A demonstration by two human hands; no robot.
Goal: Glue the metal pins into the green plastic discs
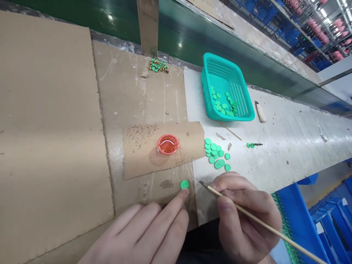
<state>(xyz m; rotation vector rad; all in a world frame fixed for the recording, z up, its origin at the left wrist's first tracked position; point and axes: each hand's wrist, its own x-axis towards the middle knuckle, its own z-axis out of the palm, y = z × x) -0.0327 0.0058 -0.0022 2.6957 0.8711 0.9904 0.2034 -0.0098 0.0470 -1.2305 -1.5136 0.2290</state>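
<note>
My left hand (143, 231) lies flat on the cardboard, its index fingertip touching a small green disc (184, 184). My right hand (244, 216) grips a thin wooden stick (275, 231) with a dark pointed tip, which rests just right of that disc. A red dish (168, 144) of orange-red liquid stands on a cardboard sheet (189, 141) speckled with dark grains. Just beyond my right hand lies a loose pile of green discs (213, 152). A teal plastic basket (205, 88) holds more green discs.
Cardboard sheets (55, 128) cover the bench on the left, and a white surface (288, 146) runs right, holding a white tube (260, 112) and a loose stick (230, 131). A green-and-gold cluster (158, 65) lies at the far edge. Blue crates (302, 223) stand below right.
</note>
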